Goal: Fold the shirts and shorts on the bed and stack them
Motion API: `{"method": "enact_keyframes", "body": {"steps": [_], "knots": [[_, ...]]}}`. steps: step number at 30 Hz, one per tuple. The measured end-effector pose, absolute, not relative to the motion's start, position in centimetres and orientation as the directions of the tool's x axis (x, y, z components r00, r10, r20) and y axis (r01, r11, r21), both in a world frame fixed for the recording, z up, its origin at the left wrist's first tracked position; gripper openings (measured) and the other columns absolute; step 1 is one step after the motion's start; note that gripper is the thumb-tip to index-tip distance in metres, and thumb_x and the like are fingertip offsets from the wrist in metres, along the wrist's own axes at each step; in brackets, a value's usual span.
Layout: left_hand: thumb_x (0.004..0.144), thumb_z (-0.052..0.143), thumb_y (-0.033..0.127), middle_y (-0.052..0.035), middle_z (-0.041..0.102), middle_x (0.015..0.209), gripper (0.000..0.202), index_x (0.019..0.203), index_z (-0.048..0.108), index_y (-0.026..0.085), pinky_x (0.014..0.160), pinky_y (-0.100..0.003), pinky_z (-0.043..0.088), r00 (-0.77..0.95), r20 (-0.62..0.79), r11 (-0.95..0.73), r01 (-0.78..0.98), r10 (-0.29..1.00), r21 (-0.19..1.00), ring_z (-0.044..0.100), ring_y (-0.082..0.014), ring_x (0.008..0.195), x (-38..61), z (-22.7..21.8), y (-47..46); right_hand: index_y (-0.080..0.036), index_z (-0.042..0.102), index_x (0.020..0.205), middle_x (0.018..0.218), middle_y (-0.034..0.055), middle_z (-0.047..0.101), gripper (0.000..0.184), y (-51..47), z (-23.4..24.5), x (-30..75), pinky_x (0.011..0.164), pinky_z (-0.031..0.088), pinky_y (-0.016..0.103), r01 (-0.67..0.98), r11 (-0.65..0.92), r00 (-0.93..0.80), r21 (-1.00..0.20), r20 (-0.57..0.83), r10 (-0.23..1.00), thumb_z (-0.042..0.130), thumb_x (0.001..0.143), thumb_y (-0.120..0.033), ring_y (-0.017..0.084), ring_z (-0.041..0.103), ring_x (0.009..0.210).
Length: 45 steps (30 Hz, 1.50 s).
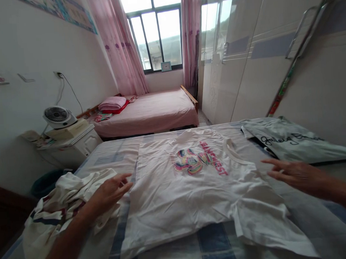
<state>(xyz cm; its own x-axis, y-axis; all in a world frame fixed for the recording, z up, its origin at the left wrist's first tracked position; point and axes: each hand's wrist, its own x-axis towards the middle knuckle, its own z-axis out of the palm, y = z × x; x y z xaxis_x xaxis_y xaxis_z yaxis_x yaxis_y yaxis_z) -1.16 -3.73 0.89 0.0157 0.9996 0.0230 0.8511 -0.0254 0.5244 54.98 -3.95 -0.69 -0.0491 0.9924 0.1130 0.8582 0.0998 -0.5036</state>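
Observation:
A white T-shirt [177,199] with a colourful flower print and pink lettering lies spread flat, its neckline toward the right and its hem toward the left. My left hand [113,189] hovers just beyond the hem, fingers apart and holding nothing. Past the collar, on the other side, my right hand [293,173] is held with its fingers stretched toward the shirt, also without anything in it. A crumpled white garment [74,190] with dark stripes lies beneath and behind my left forearm. Beyond my right hand rests a folded pale green garment [296,137] with black script.
The shirts lie on a bed with a blue-and-white checked sheet [215,240]. Behind it stands a second bed [160,110] with pink bedding. A fan [59,116] sits on a white cabinet [74,145] at left. Tall wardrobes [246,74] line the right side.

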Motion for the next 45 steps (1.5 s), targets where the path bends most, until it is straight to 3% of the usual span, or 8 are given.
{"method": "enact_keyframes", "body": {"steps": [4, 9, 19, 27, 33, 37, 40, 45], "knots": [[0.081, 0.042, 0.047, -0.0105, 0.065, 0.116, 0.05, 0.113, 0.066, 0.017, 0.092, -0.034, 0.046, 0.226, 0.147, -0.267, 0.872, 0.963, 0.41, 0.062, -0.024, 0.103, 1.8, -0.6, 1.7, -0.02, 0.057, 0.126, 0.128, 0.0102, 0.059, 0.053, 0.5, 0.5, 50.6, 0.1, 0.041, 0.044, 0.922, 0.267, -0.231, -0.28, 0.153, 0.961, 0.043, 0.085, -0.048, 0.028, 0.055, 0.116], [0.089, 0.034, 0.04, -0.0121, 0.048, 0.139, 0.052, 0.128, 0.055, 0.014, 0.11, -0.036, 0.029, 0.324, 0.157, -0.357, 0.884, 0.933, 0.301, 0.04, -0.0238, 0.131, 5.0, -3.6, 7.6, -0.018, 0.044, 0.137, 0.143, 0.0111, 0.044, 0.056, 6.7, -0.3, 43.4, 0.107, 0.033, 0.041, 0.885, 0.421, -0.366, -0.199, 0.26, 0.893, 0.032, 0.091, -0.048, 0.024, 0.039, 0.132], [0.089, 0.042, 0.035, -0.0115, 0.044, 0.143, 0.045, 0.129, 0.054, 0.019, 0.11, -0.048, 0.022, 0.029, 0.177, -0.087, 0.94, 0.984, 0.33, 0.033, -0.0292, 0.135, 0.7, -8.0, 15.0, -0.016, 0.043, 0.139, 0.147, 0.0114, 0.037, 0.057, 13.6, -9.1, 45.5, 0.11, 0.024, 0.044, 0.987, 0.155, -0.16, 0.04, 0.182, 0.97, 0.027, 0.092, -0.045, 0.026, 0.032, 0.136], [0.081, 0.039, 0.024, -0.018, 0.066, 0.106, 0.037, 0.099, 0.067, 0.01, 0.092, -0.037, 0.041, -0.231, 0.238, 0.112, 0.898, 0.943, 0.426, 0.057, -0.0293, 0.108, -0.9, -6.2, 14.1, -0.015, 0.048, 0.133, 0.142, 0.0115, 0.045, 0.054, 13.2, -8.2, 45.8, 0.105, 0.033, 0.042, 0.988, 0.062, -0.013, -0.14, 0.33, 0.944, 0.026, 0.091, -0.041, 0.024, 0.039, 0.131], [0.066, 0.06, 0.039, -0.0022, 0.054, 0.045, 0.026, 0.051, 0.056, 0.017, 0.052, -0.026, 0.043, -0.259, -0.006, 0.214, 0.786, 0.966, 0.58, 0.058, -0.0194, 0.052, -1.4, -4.1, 11.3, -0.01, 0.061, 0.117, 0.117, 0.0215, 0.06, 0.057, 13.1, -7.4, 49.3, 0.092, 0.042, 0.045, 0.928, -0.267, 0.337, -0.259, 0.282, 0.898, 0.032, 0.087, -0.049, 0.033, 0.053, 0.113], [0.055, 0.07, 0.045, 0.003, 0.052, 0.053, 0.048, 0.089, 0.065, 0.011, 0.047, -0.023, 0.039, -0.255, -0.178, 0.289, 0.518, 0.951, 0.805, 0.051, -0.0141, 0.05, -0.1, -3.3, 8.7, -0.015, 0.069, 0.096, 0.102, 0.0187, 0.065, 0.051, 13.1, -7.3, 50.0, 0.088, 0.043, 0.042, 0.925, -0.251, 0.316, -0.284, 0.212, 0.925, 0.043, 0.078, -0.054, 0.033, 0.057, 0.103], [0.059, 0.069, 0.038, 0.0083, 0.048, 0.055, 0.085, 0.135, 0.043, 0.011, 0.046, -0.019, 0.031, -0.178, -0.076, 0.148, 0.436, 0.981, 0.888, 0.043, -0.0084, 0.047, 0.9, -3.5, 7.6, -0.016, 0.068, 0.088, 0.097, 0.0159, 0.065, 0.039, 13.1, -7.1, 49.5, 0.082, 0.045, 0.038, 0.915, -0.199, 0.28, -0.35, 0.2, 0.939, 0.051, 0.072, -0.046, 0.03, 0.06, 0.095], [0.068, 0.058, 0.034, 0.0081, 0.048, 0.059, 0.079, 0.141, 0.037, 0.014, 0.05, -0.018, 0.03, -0.16, 0.104, -0.019, 0.463, 0.982, 0.886, 0.039, -0.0073, 0.05, 1.2, -4.3, 7.2, -0.017, 0.065, 0.094, 0.084, 0.0103, 0.069, 0.036, 13.0, -6.3, 49.1, 0.065, 0.046, 0.033, 0.848, -0.196, 0.301, -0.492, 0.143, 0.943, 0.046, 0.075, -0.041, 0.024, 0.063, 0.074]]}}
